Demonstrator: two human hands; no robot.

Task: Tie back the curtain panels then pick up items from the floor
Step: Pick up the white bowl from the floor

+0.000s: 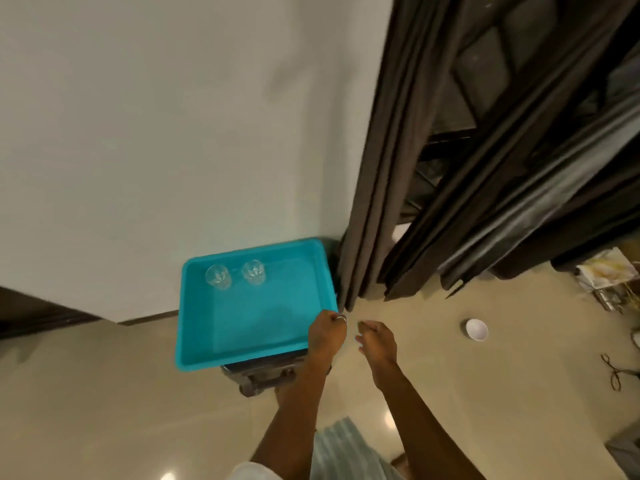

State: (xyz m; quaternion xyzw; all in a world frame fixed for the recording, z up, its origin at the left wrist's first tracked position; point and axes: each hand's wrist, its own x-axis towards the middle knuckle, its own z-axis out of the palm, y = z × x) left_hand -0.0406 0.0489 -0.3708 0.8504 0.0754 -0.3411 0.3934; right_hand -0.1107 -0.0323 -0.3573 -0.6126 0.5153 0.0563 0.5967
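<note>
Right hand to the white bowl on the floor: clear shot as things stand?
Probably yes. The right hand holds nothing, and only bare floor lies between it and the white bowl; the curtain hangs further back. The bowl sits lower, so bending down is likely needed.

i log the tray as solid turquoise. the glasses are clear with a cut star pattern. curtain panels are dark brown, one fold with a grey sheen. wall off-white, floor glossy beige, skirting dark brown. bowl white. ring silver. garment pale green and white stripes. paper white with yellow print, too blurred for me to call the pattern.
</note>
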